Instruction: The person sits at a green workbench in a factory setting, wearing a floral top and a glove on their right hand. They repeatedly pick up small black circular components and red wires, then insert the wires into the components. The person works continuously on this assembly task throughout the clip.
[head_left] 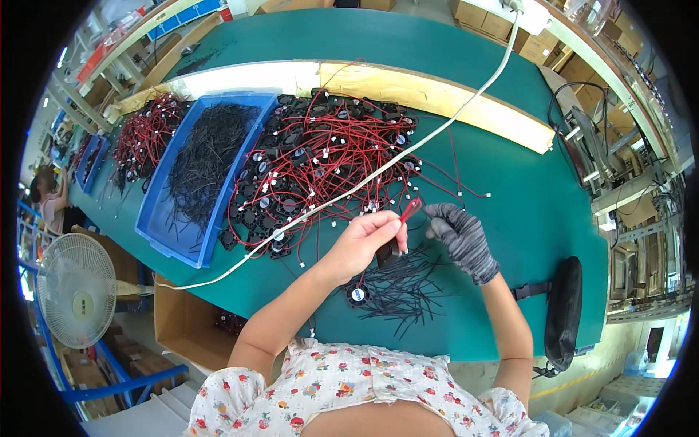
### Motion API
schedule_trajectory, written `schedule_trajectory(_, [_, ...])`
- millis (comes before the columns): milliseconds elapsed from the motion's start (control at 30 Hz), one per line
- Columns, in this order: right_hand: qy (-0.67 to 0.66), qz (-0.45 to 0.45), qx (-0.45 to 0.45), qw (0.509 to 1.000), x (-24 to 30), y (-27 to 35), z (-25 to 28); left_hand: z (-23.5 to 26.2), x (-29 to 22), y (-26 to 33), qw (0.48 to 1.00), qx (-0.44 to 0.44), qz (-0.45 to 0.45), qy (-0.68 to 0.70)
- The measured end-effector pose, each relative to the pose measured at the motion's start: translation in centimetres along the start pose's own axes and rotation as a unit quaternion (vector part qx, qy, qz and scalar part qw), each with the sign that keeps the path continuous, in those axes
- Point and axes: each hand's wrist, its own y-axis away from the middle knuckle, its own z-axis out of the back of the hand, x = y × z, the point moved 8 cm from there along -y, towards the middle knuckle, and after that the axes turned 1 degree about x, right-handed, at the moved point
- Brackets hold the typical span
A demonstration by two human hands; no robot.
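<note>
So in the middle of the frame, the bare left hand (362, 240) is closed in a pinch around a red-handled small tool (409, 210), handle sticking up and to the right, with something dark held just under the fingers that I can't quite make out. The right hand (460, 237), wearing a grey knit glove, sits just right of it with the fingers curled in toward the tool's tip; can't tell if it's actually gripping anything. Right below both hands is a loose scatter of thin black ties (404, 288) on the green table top (510, 197), and a small black fan with a round silver label (357, 294) lies at the left edge of that scatter. Above and left of the hands is a big tangled heap of small black fans with red wires (320, 160). A white cable (408, 149) runs diagonally over that heap from the top right down to the lower left. Further left there's a blue plastic tray full of black ties (200, 171), and a second red-wired heap (149, 131) in the upper left. A black pouch (564, 309) lies at the lower right, and a white standing fan (76, 288) is at the far left edge.
</note>
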Motion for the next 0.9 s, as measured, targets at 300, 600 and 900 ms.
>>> schedule_trajectory(300, [-0.266,0.024,0.151,0.952,0.8,-1.1,-4.4,-1.5,1.8,0.2,0.977,0.007,0.092,0.193])
schedule_trajectory(600, [-0.325,-0.008,0.151,0.933,1.5,-0.6,-4.8,-2.0,1.9,0.3,0.963,0.044,0.051,0.261])
schedule_trajectory(900, [-0.392,-0.054,0.141,0.908,-0.2,-0.3,-5.5,-1.8,1.9,0.4,0.961,0.018,0.088,0.26])
